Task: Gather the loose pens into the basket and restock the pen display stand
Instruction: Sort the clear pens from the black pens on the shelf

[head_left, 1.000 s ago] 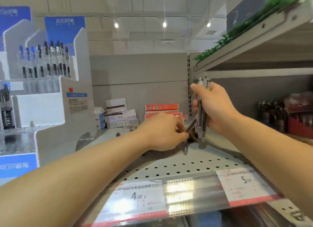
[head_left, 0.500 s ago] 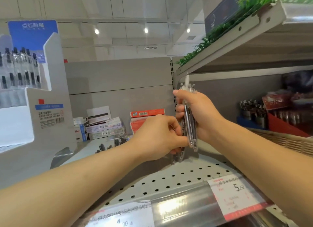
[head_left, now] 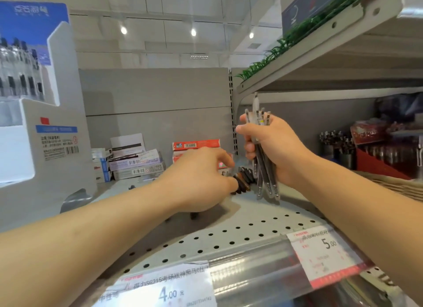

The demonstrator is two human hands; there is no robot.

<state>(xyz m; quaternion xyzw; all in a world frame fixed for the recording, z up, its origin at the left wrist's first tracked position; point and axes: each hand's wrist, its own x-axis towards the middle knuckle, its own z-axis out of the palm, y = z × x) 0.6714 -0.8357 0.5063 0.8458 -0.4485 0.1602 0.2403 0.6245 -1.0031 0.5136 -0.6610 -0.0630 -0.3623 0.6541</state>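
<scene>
Right hand: your right hand (head_left: 272,151) gripped a bundle of pens (head_left: 263,160) upright — fingers curled round the barrels, tips pointing down.
Left hand: your left hand (head_left: 201,178) reached low beside that bundle, fingers curled at the loose pens (head_left: 243,181); whether it pinched one could not be told.
Loose pens: lay on the perforated shelf (head_left: 229,235), just below the held bundle.
Basket: the wicker basket (head_left: 398,187) sat right of your gripping hand.
Display stand: the pen display stand (head_left: 57,114) stood well left of both hands.
</scene>
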